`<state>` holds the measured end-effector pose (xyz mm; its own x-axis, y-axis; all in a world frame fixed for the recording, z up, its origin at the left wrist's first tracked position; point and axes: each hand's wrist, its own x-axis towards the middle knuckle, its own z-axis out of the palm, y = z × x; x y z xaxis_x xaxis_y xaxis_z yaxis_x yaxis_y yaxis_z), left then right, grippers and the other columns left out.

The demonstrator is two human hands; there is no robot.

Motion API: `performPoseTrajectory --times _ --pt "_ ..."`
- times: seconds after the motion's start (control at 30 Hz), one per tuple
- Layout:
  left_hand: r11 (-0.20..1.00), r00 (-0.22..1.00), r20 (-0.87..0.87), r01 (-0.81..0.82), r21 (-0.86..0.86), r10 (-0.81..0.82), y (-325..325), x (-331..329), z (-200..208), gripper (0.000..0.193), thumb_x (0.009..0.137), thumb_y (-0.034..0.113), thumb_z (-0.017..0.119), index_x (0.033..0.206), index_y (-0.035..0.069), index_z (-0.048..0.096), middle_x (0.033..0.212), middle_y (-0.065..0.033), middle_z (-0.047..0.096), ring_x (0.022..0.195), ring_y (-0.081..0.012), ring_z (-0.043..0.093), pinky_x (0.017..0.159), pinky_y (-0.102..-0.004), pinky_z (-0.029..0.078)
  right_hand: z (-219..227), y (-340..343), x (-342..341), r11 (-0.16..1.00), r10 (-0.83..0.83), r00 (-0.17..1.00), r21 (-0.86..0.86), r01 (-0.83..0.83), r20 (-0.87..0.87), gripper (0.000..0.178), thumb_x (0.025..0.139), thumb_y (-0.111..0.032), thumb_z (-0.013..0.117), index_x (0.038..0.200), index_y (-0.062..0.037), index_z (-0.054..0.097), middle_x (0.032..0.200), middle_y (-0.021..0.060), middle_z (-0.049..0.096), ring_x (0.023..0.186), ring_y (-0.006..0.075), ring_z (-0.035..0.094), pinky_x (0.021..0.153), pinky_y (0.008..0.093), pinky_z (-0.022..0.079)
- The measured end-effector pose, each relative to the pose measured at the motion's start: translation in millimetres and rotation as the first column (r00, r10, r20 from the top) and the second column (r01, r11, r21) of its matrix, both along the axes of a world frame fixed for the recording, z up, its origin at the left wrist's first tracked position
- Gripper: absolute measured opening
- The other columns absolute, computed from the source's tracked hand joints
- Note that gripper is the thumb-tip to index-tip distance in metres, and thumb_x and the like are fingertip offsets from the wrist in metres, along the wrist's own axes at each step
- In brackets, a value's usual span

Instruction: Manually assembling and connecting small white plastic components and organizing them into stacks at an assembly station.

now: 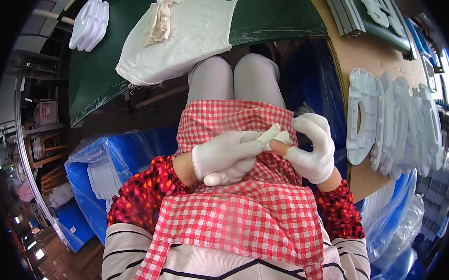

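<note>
My left hand (227, 156), in a white glove, reaches over my lap with its fingers closed and pointing right. At its fingertips is a small off-white piece (269, 133), soft-looking like cloth or thin rubber. Whether it is loose or covers a fingertip, I cannot tell. My right hand (313, 153) wears a white glove that leaves the thumb tip bare. That thumb presses at the off-white piece, while the index finger curls above it. Both hands meet over a red-and-white checked apron (237, 209). My right hand's lower fingers are partly hidden.
Ahead, a green table (274, 15) bears a white cloth (180, 44) with a crumpled beige glove, and white plastic parts (90, 23) at its left. At right, several white plastic panels (361, 114) stand on a brown board (343, 39). A plastic-lined blue bin (81, 181) stands left.
</note>
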<state>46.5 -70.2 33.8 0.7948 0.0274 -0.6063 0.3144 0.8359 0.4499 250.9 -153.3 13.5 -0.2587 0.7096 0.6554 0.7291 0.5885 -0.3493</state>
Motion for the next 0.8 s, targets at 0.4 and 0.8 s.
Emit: performPoseTrajectory --times 0.4,0.8 --pt "0.543 0.901 0.054 0.211 0.812 -0.430 -4 -7 -20 0.033 0.096 0.030 0.050 0.116 0.007 0.060 0.063 -0.0064 0.061 0.049 -0.0179 0.058 0.050 -0.0295 0.049 3 -2 -7 0.979 0.175 0.982 -0.096 -0.181 -0.067 0.029 0.058 -0.018 0.072 0.075 -0.0049 0.052 0.067 0.0071 0.055 0.061 0.0270 0.057 0.055 0.0347 0.049" --pt "-0.427 0.866 -0.349 0.181 0.886 -0.358 20 1 -20 0.034 0.084 0.050 0.057 0.086 0.016 0.057 0.057 -0.0021 0.058 0.049 -0.0234 0.059 0.043 -0.0357 0.039 7 -1 -11 0.735 -0.161 0.951 -0.675 -0.063 -0.264 0.010 0.074 -0.004 0.068 0.074 -0.0033 0.058 0.062 0.0105 0.058 0.056 0.0273 0.060 0.051 0.0327 0.047"
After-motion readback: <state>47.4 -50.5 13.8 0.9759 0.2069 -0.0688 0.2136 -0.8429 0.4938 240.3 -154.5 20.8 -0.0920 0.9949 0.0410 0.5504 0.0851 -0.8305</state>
